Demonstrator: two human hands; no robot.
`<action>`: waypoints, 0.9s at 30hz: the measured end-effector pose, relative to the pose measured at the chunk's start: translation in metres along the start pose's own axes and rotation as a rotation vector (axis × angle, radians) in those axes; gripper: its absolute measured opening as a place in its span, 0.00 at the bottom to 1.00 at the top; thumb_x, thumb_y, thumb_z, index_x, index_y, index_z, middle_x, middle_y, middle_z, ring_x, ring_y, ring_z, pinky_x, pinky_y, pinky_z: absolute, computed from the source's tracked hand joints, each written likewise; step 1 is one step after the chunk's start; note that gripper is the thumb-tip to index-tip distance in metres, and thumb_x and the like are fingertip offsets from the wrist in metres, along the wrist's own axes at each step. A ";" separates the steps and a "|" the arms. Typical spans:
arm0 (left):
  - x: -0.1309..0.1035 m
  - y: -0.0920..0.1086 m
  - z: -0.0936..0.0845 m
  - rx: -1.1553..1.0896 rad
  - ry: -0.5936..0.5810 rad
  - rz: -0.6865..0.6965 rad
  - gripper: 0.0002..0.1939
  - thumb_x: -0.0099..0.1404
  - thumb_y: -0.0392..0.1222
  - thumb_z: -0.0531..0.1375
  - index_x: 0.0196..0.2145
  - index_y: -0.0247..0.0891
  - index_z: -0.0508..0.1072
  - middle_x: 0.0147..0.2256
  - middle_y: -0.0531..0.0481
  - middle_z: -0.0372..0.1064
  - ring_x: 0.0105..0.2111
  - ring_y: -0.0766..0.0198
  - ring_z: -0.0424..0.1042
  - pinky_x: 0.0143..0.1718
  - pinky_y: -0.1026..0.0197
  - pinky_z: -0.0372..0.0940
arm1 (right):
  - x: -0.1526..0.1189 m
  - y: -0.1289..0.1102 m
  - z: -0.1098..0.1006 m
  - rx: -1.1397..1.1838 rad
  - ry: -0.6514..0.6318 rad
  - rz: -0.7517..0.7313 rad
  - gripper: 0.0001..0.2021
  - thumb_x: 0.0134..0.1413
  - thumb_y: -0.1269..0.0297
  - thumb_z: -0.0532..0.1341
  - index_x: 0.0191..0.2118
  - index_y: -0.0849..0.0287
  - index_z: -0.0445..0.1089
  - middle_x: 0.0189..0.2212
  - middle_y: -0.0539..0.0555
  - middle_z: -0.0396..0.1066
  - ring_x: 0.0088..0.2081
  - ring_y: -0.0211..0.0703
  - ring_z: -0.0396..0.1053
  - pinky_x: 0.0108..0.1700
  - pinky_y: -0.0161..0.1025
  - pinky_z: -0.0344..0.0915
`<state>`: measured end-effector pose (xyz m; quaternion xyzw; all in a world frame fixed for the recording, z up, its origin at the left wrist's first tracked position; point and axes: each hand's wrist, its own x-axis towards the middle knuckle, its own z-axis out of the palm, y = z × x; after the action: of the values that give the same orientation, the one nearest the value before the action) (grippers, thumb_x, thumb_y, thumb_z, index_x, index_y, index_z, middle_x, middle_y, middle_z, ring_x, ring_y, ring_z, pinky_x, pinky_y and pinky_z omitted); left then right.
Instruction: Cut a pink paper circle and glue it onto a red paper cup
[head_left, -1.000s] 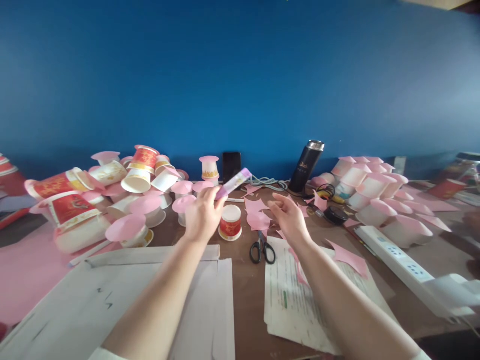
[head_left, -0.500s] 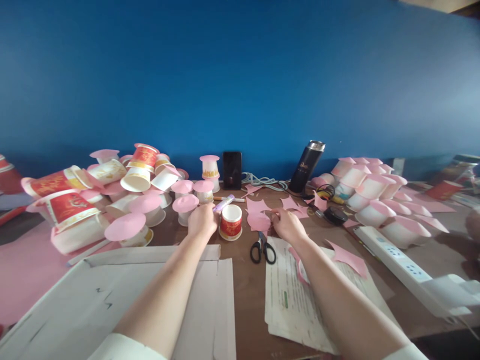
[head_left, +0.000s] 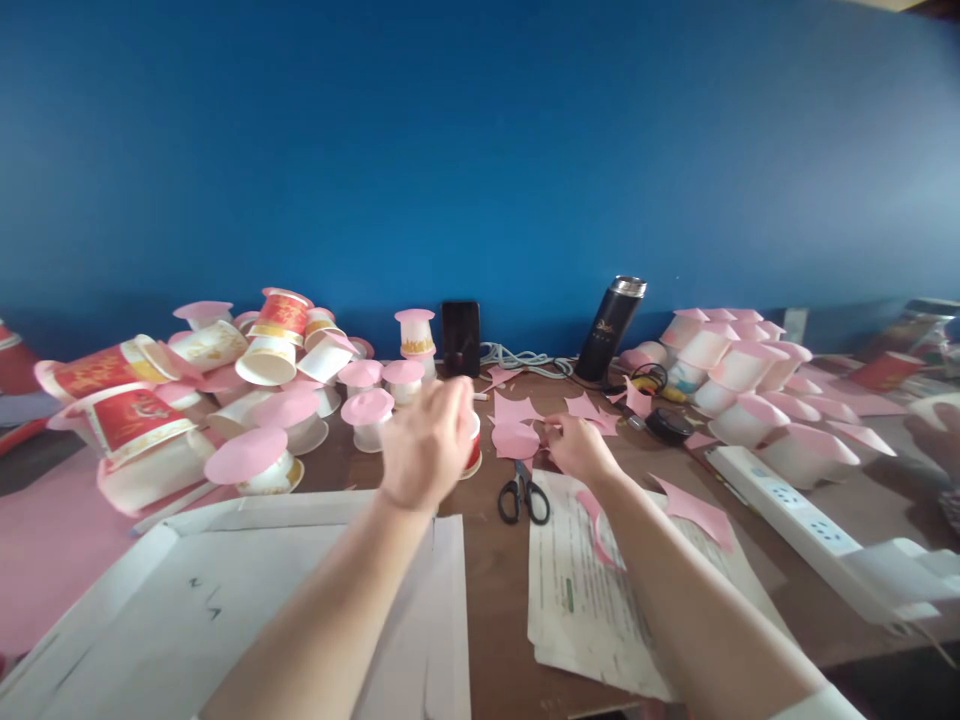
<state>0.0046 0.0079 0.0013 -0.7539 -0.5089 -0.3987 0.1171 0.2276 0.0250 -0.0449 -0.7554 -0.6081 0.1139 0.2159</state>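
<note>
My left hand (head_left: 427, 445), blurred and closed, is raised in front of a red-and-white paper cup (head_left: 474, 455) and covers most of it. Its fingers are curled; the purple-and-white glue stick seen in it a moment ago is hidden now. Above the table, my right hand (head_left: 581, 448) keeps its thumb and forefinger pinched beside a round pink paper disc (head_left: 515, 440). What lies between those fingertips is too small to make out. Black-handled scissors (head_left: 523, 498) lie just below the disc, and a pink paper scrap (head_left: 514, 407) is behind it.
Paper cups topped with pink discs (head_left: 246, 455) are heaped at left. More pink-topped cups (head_left: 750, 370) stand at right, by a white power strip (head_left: 784, 500). A phone (head_left: 460, 340) and black flask (head_left: 611, 330) are at the wall. A white box lid (head_left: 300, 590) and printed sheets (head_left: 577, 600) lie in front.
My left hand has lifted and moved right, from beside the cup to in front of it, turning so the glue stick is out of sight. My right hand has barely moved.
</note>
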 end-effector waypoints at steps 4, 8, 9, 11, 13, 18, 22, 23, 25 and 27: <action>-0.025 0.037 0.019 -0.079 -0.364 0.222 0.13 0.67 0.35 0.47 0.42 0.39 0.70 0.36 0.46 0.71 0.30 0.63 0.72 0.28 0.64 0.64 | -0.001 -0.001 0.000 0.018 0.007 -0.021 0.16 0.56 0.65 0.53 0.45 0.64 0.73 0.40 0.63 0.76 0.45 0.50 0.72 0.45 0.37 0.62; -0.037 0.039 0.044 -0.002 -0.638 0.185 0.16 0.60 0.29 0.50 0.45 0.32 0.67 0.43 0.38 0.70 0.32 0.58 0.75 0.29 0.60 0.67 | 0.000 0.000 0.001 0.061 -0.010 -0.026 0.14 0.55 0.66 0.53 0.41 0.62 0.75 0.35 0.61 0.77 0.41 0.49 0.74 0.41 0.37 0.64; -0.037 0.037 0.048 0.009 -0.663 0.167 0.16 0.59 0.29 0.50 0.46 0.31 0.67 0.44 0.37 0.69 0.33 0.57 0.75 0.30 0.59 0.68 | 0.000 0.001 0.002 0.077 -0.014 -0.020 0.14 0.54 0.67 0.54 0.41 0.62 0.75 0.34 0.60 0.77 0.39 0.48 0.74 0.40 0.36 0.64; -0.037 0.032 0.051 0.022 -0.697 0.145 0.16 0.58 0.29 0.52 0.45 0.31 0.67 0.43 0.36 0.70 0.34 0.55 0.75 0.31 0.58 0.68 | 0.002 0.004 0.006 0.112 -0.018 -0.001 0.15 0.54 0.68 0.54 0.44 0.62 0.74 0.30 0.58 0.77 0.36 0.46 0.75 0.38 0.35 0.64; -0.037 0.030 0.051 0.020 -0.717 0.150 0.14 0.58 0.29 0.52 0.43 0.31 0.67 0.41 0.36 0.71 0.33 0.55 0.75 0.32 0.58 0.69 | 0.004 0.006 0.009 0.145 -0.019 0.023 0.16 0.54 0.69 0.54 0.46 0.63 0.72 0.27 0.56 0.77 0.33 0.44 0.75 0.36 0.34 0.65; -0.037 0.031 0.048 -0.004 -0.697 0.166 0.14 0.59 0.30 0.51 0.43 0.31 0.67 0.40 0.36 0.71 0.33 0.54 0.75 0.32 0.57 0.69 | 0.005 0.009 0.013 0.220 -0.027 0.052 0.18 0.50 0.69 0.57 0.48 0.65 0.70 0.23 0.54 0.76 0.29 0.43 0.74 0.33 0.34 0.65; -0.036 0.030 0.048 -0.005 -0.709 0.155 0.14 0.59 0.30 0.51 0.43 0.30 0.68 0.41 0.36 0.71 0.33 0.54 0.75 0.32 0.56 0.69 | 0.002 0.007 0.012 0.276 -0.042 0.058 0.18 0.48 0.70 0.58 0.48 0.64 0.69 0.22 0.53 0.75 0.25 0.41 0.73 0.31 0.34 0.64; -0.036 0.029 0.047 -0.003 -0.716 0.148 0.14 0.59 0.30 0.51 0.43 0.30 0.68 0.41 0.36 0.71 0.33 0.54 0.75 0.32 0.57 0.69 | 0.002 0.006 0.012 0.287 -0.045 0.060 0.19 0.48 0.70 0.58 0.48 0.64 0.69 0.22 0.52 0.75 0.25 0.41 0.73 0.30 0.34 0.63; -0.036 0.030 0.047 0.000 -0.719 0.138 0.14 0.59 0.30 0.51 0.43 0.31 0.68 0.41 0.36 0.71 0.34 0.55 0.75 0.32 0.58 0.68 | 0.001 0.005 0.011 0.305 -0.045 0.061 0.19 0.47 0.71 0.57 0.48 0.64 0.69 0.22 0.52 0.74 0.24 0.40 0.72 0.29 0.33 0.63; -0.037 0.032 0.045 0.003 -0.700 0.150 0.13 0.59 0.30 0.51 0.42 0.31 0.68 0.40 0.37 0.72 0.33 0.56 0.75 0.31 0.59 0.68 | 0.000 0.003 0.009 0.319 -0.040 0.060 0.19 0.46 0.71 0.57 0.48 0.64 0.68 0.22 0.51 0.74 0.24 0.40 0.72 0.29 0.33 0.63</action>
<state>0.0478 -0.0047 -0.0475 -0.8798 -0.4622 -0.1058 -0.0343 0.2266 0.0260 -0.0544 -0.7269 -0.5636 0.2306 0.3175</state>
